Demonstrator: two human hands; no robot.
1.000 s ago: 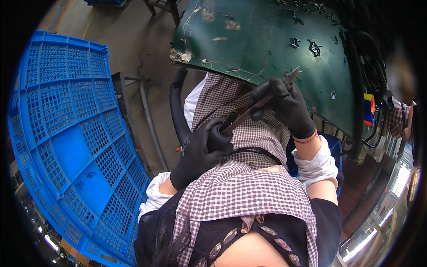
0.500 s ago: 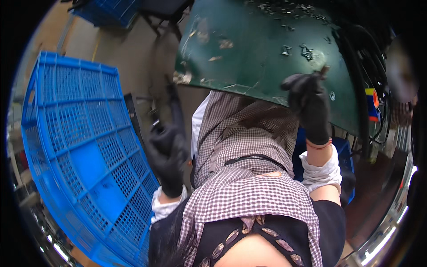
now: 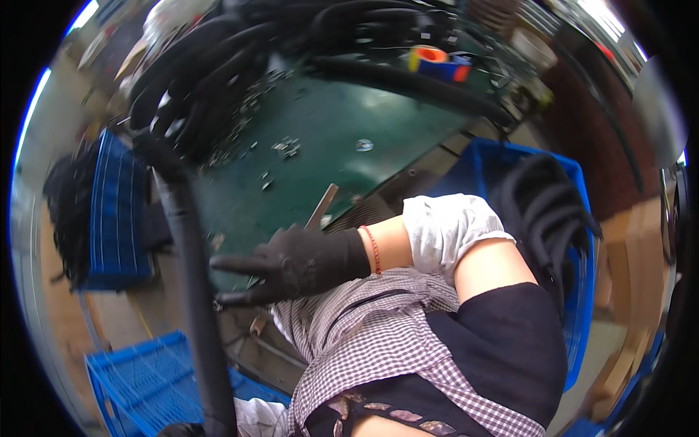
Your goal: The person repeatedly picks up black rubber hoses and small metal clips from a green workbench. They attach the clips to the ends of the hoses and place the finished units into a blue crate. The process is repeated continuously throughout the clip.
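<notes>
Where the broad, dark green, flat-topped table (image 3: 328, 116) spreads out in front of me, a heap of thick, curved black tubes (image 3: 233, 58) covers its far left part. Right of the table stands a deep blue plastic crate (image 3: 580, 320); left of it, nearer me, is a latticed blue plastic crate (image 3: 138, 379). One long, matte black tube (image 3: 191, 255) runs past the table's left side toward me. My black-gloved left hand (image 3: 180, 431), well nearer me than the table, is mostly cut off, so I cannot tell its grip. My black-gloved right hand (image 3: 309, 264), at the table's near edge, curls around a flat, narrow, brownish-grey strip (image 3: 321, 207), two digits stretched toward that tube. Small, shiny metallic pieces (image 3: 287, 147) lie scattered on the table.
</notes>
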